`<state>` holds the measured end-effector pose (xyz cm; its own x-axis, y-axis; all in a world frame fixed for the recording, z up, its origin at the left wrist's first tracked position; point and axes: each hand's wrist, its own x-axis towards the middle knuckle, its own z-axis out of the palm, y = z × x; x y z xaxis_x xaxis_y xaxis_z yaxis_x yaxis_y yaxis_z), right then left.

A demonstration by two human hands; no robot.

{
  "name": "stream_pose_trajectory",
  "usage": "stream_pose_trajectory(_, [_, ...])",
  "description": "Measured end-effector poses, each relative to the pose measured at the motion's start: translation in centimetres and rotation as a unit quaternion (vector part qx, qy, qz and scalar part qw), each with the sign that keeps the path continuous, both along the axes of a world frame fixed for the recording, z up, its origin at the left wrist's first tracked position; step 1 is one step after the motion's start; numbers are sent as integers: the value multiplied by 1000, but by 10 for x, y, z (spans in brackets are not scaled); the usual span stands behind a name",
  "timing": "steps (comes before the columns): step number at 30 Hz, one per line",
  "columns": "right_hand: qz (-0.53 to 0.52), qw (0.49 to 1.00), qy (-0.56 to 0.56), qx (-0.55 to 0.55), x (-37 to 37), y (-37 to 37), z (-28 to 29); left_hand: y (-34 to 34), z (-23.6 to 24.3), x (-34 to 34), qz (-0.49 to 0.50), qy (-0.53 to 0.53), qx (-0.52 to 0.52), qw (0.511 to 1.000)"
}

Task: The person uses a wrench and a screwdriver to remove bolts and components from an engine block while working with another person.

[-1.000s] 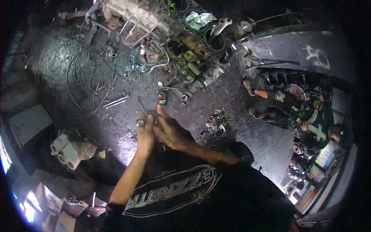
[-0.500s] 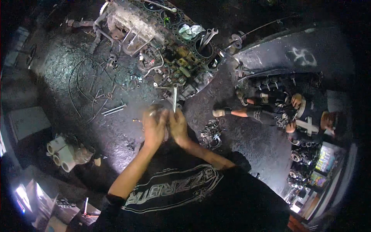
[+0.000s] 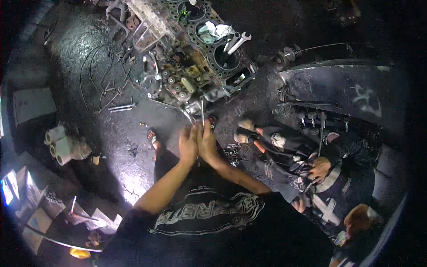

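My right hand (image 3: 206, 146) is closed round the lower part of a wrench (image 3: 203, 111), whose slim shaft points up toward the engine. Right beside it, my left hand (image 3: 188, 145) has its fingers pressed together, its edge against the right hand. A shiny metal piece (image 3: 188, 116) shows just beyond the left fingertips; whether that hand grips it cannot be made out. Ahead of both hands lies the near end of a greasy engine block (image 3: 192, 75). Two more wrenches (image 3: 239, 43) stand in one of its cylinder bores, and a crumpled white rag (image 3: 218, 31) lies over another.
A co-worker (image 3: 320, 169) sits low at the right, hands near the lap. Bent cables (image 3: 104, 91) and metal rods (image 3: 122, 107) lie on the oily floor at left. White rolls (image 3: 62, 147) stand farther left. A dark panel (image 3: 327, 86) lies at the right.
The view has shifted, so the engine sits a little left and the co-worker looks nearer. My left hand, blurred before, is now steadier and closer against the right. The wrench stays in my right hand.
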<state>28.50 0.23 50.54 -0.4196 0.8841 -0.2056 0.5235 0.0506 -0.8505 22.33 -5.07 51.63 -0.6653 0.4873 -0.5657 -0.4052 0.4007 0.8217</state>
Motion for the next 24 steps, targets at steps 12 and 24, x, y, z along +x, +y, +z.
stream_pose_trajectory(12, [54, 991, -14, -122, 22, 156, -125, 7, -5, 13, 70, 78, -36, 994])
stream_pose_trajectory(24, [-20, 997, -51, -47, -3, 156, -176, -45, -44, -39, -26, 20, -148, 988])
